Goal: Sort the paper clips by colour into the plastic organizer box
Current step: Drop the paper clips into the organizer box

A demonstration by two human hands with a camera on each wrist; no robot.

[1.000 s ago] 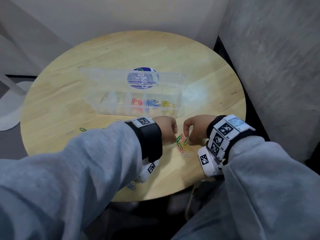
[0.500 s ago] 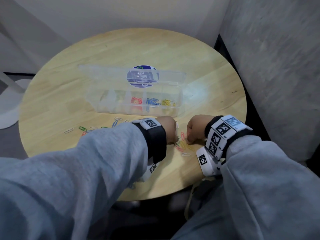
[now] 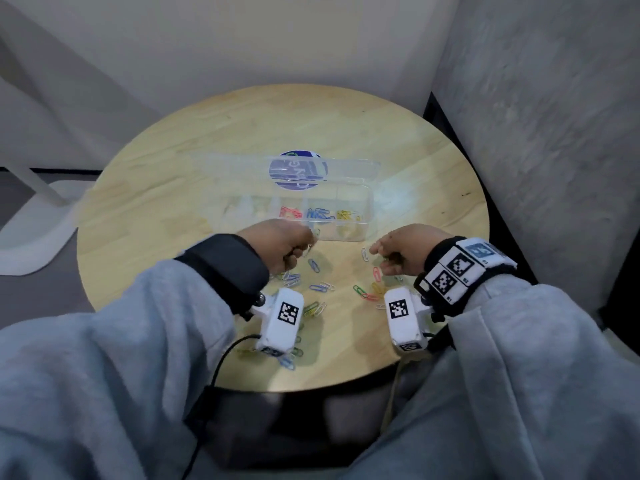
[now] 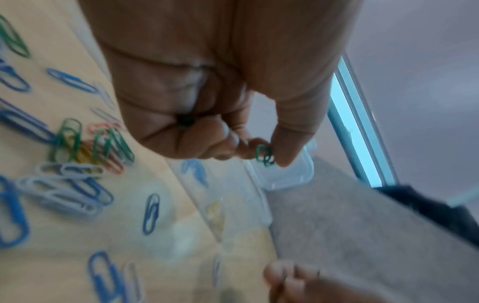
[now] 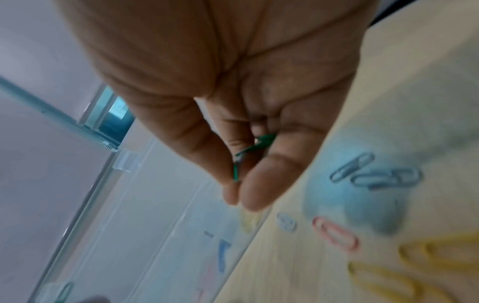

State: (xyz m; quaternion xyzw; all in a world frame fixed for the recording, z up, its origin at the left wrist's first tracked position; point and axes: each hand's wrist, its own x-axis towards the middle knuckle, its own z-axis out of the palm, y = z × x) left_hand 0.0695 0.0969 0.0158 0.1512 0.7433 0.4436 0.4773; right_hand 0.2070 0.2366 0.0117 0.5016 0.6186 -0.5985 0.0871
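Observation:
The clear plastic organizer box point(image 3: 365, 233) lies open mid-table with its lid folded back. Its compartments hold red clips point(image 3: 290, 213), blue clips point(image 3: 320, 213) and yellow clips point(image 3: 346, 215). My left hand point(image 3: 310, 245) hovers at the box's front wall and pinches a green paper clip point(image 4: 264, 155) between thumb and fingertips. My right hand point(image 3: 379, 254), just right of it, pinches another green clip point(image 5: 249, 151). Loose clips point(image 3: 320, 287) of several colours lie scattered between and below both hands.
The round wooden table point(image 3: 207, 188) has a blue sticker point(image 3: 298, 168) under the box lid. A grey wall point(image 3: 536, 133) stands close on the right, and a white chair base point(image 3: 34, 230) is on the floor at left. More clips point(image 3: 287, 362) lie near the front edge.
Both hands have risen from the pile where they were close together. They have moved apart and toward the box, each now holding a green clip. The head view has shifted.

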